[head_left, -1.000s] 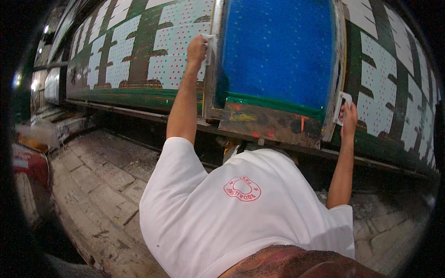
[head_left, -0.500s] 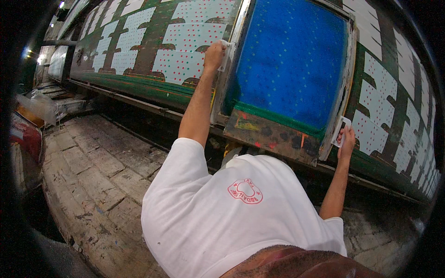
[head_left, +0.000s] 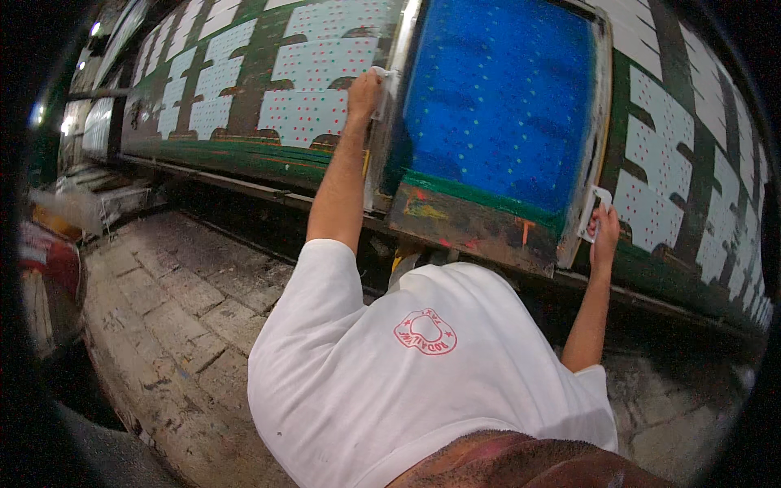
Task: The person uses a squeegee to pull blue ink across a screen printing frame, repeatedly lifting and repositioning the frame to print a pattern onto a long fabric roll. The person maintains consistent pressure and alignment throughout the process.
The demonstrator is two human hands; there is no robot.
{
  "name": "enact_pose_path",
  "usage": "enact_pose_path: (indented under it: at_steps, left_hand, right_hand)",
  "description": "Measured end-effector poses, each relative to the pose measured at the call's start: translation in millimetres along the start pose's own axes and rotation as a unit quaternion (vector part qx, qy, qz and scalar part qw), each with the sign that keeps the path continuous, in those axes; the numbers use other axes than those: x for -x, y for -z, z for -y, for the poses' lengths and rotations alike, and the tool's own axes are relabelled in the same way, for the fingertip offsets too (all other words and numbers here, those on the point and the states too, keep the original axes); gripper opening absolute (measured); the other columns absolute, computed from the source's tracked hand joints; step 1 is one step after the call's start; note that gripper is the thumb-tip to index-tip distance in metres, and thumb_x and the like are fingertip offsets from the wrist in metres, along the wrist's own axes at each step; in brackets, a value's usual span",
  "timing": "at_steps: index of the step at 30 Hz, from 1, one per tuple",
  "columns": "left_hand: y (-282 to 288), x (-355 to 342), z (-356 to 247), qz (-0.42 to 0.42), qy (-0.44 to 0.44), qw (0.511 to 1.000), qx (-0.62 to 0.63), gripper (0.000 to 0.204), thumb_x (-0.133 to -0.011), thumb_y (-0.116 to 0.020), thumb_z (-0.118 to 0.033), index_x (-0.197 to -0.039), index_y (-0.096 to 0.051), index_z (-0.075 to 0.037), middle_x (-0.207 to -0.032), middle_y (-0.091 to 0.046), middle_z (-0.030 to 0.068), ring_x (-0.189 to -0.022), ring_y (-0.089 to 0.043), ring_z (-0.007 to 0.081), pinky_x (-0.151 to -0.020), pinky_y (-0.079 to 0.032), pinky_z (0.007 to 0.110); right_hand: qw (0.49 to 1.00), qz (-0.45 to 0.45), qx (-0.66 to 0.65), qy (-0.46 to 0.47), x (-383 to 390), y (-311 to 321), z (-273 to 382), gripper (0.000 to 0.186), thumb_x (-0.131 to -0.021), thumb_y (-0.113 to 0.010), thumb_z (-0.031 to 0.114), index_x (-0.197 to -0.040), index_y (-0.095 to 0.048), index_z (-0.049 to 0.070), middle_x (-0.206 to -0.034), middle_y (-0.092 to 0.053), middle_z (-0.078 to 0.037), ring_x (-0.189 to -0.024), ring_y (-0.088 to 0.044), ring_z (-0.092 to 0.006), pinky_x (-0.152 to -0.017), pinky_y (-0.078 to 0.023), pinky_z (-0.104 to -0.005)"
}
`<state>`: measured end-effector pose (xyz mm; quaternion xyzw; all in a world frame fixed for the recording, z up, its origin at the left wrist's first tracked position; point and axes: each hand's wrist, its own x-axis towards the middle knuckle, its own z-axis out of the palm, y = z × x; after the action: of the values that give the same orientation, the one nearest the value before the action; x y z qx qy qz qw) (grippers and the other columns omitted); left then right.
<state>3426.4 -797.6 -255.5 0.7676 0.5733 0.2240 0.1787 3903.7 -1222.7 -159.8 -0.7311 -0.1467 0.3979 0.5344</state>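
A large printing screen (head_left: pixel 496 106) with blue mesh and a paint-smeared metal frame lies on a long table covered with printed cloth (head_left: pixel 301 89), white with green bands and small red dots. My left hand (head_left: pixel 364 91) grips a white handle on the frame's left side. My right hand (head_left: pixel 604 224) grips a white handle (head_left: pixel 594 207) on the frame's right side, near its lower corner. Both arms reach forward from a white t-shirt with a red emblem.
The long printing table (head_left: pixel 244 159) runs away to the far left, with a green painted edge and a rail below it. A worn brick floor (head_left: pixel 163 309) lies under me. Blurred red and white objects (head_left: pixel 49 244) sit at the left edge.
The screen and both hands have shifted rightward in the view, and more of the printed cloth shows to the left. Both hands kept their hold on the handles.
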Motion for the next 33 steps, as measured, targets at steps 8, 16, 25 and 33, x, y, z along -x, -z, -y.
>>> enact_pose_path:
  at_steps: [8, 16, 25, 33]
  left_hand:
    - [14.2, -6.6, -6.2, 0.060, 0.107, 0.989, 0.081, 0.051, -0.088, -0.066, -0.046, -0.109, -0.071, 0.001, -0.101, -0.073, 0.0229, -0.096, -0.070, 0.0353, -0.085, -0.053, 0.045]
    - [28.1, 0.4, -29.2, 0.079, 0.159, 0.970, 0.164, 0.047, -0.082, -0.076, -0.033, -0.114, -0.066, 0.000, -0.100, -0.072, 0.0151, -0.087, -0.071, 0.0270, -0.075, -0.055, 0.040]
    - [18.1, -6.2, -12.7, 0.075, 0.083, 0.988, 0.106, 0.056, -0.081, -0.079, -0.047, -0.106, -0.067, 0.002, -0.093, -0.072, 0.0166, -0.081, -0.072, 0.0271, -0.072, -0.055, 0.041]
    - [-2.3, -13.1, 9.0, 0.052, 0.074, 0.986, 0.138, 0.060, -0.082, -0.079, -0.052, -0.102, -0.068, 0.003, -0.087, -0.072, 0.0157, -0.075, -0.072, 0.0271, -0.069, -0.056, 0.043]
  right_hand:
    - [0.996, 0.007, 0.091, 0.011, -3.1, 7.5, -9.7, 0.037, -0.104, -0.060, 0.033, -0.130, -0.058, 0.007, -0.089, -0.057, 0.002, -0.077, -0.053, -0.0093, -0.072, -0.046, -0.0288]
    - [0.820, 0.007, 0.427, 0.381, 84.8, -53.6, 19.9, 0.035, -0.095, -0.067, 0.020, -0.126, -0.063, 0.005, -0.117, -0.064, -0.016, -0.114, -0.061, -0.0360, -0.098, -0.049, -0.0484]
    - [0.645, 0.348, 0.543, 0.409, 147.1, -149.2, 27.6, 0.060, -0.077, -0.076, 0.011, -0.134, -0.058, 0.004, -0.127, -0.062, -0.017, -0.119, -0.059, -0.0349, -0.102, -0.049, -0.0445]
    - [0.678, 0.209, 0.604, 0.364, 151.0, -180.9, 25.1, 0.062, -0.070, -0.075, 0.003, -0.130, -0.061, 0.003, -0.127, -0.064, -0.016, -0.119, -0.062, -0.0327, -0.103, -0.051, -0.0417]
